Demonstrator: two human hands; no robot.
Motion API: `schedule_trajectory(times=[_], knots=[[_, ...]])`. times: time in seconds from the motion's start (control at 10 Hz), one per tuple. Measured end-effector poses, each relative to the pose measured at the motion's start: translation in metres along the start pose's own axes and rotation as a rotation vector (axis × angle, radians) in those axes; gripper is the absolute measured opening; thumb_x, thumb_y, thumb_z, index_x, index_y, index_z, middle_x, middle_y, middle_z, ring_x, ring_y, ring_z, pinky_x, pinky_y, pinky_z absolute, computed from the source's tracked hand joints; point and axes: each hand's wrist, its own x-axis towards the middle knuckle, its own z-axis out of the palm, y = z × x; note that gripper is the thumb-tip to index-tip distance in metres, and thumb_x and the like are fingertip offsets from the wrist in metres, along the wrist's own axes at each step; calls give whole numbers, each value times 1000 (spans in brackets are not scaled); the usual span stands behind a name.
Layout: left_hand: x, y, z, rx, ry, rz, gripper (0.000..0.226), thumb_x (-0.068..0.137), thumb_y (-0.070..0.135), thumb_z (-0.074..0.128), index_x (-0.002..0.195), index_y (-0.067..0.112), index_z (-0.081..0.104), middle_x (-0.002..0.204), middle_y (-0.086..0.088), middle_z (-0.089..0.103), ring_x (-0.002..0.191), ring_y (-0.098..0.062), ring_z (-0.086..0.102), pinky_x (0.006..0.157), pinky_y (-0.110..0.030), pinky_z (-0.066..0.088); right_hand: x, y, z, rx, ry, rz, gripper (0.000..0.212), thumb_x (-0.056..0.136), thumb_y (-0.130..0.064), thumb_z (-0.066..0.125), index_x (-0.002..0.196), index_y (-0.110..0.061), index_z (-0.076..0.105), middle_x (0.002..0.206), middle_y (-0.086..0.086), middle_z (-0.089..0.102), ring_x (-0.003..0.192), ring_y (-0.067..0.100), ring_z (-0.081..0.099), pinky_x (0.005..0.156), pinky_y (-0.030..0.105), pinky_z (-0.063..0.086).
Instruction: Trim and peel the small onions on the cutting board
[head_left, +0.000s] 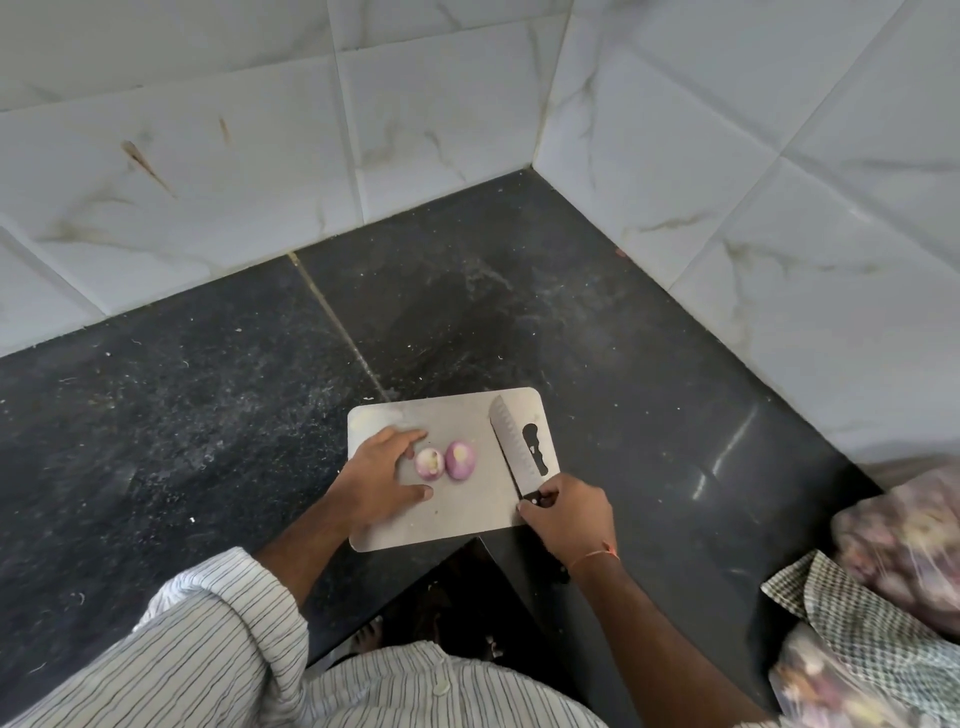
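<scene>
Left hand (382, 480) spread beside two small onions (445, 461) on cutting board (457, 512); right hand (569, 514) gripped knife (514, 452), blade flat on board.

Two small onions lay on one cutting board (457, 519): one onion (429, 463) just beside the fingers of the left hand (379, 480), the other onion (461, 459) between that hand and the right hand (569, 517). One knife (514, 447) was in the right hand. Two bags (909, 540) of onions and one checked cloth (852, 618) lay to the right of the right hand.
</scene>
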Motion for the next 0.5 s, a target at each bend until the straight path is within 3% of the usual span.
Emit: schedule_trajectory(times=[0.1,0.2,0.3,0.4,0.5], knots=[[1,-2,-1,24,-5,9,96,71,52,91,156,36,49,116,20,50,105,-9,49,104,-38,50,8,-9,5,-9,-8,6,29,81,-49,78,99,-27,71,91,-9,72,90,17,69,78,30,59],[0,-2,-1,8,0,17,96,71,59,88,156,36,49,117,19,51,104,-7,50,100,-31,50,13,-8,14,-95,39,-80,45,82,-68,71,106,-31,59,106,-11,61,98,16,60,82,36,58],[-9,5,-6,-24,37,15,84,79,71,69,153,33,53,118,18,55,99,-4,54,89,-20,47,8,-10,18,-254,211,-278,50,91,-72,53,121,-32,52,121,-11,55,108,17,54,79,38,58],[-18,9,-12,148,178,65,67,95,62,53,156,33,49,141,15,54,125,-6,54,107,-33,48,4,-17,24,-253,252,-506,58,100,-53,48,151,-25,46,156,-5,48,140,21,48,102,45,52],[-20,27,-17,416,337,212,63,105,43,44,166,31,34,163,9,43,152,-19,39,117,-43,40,2,-32,23,-305,251,-629,71,102,-42,43,167,-21,24,176,-4,21,161,21,24,125,55,32]])
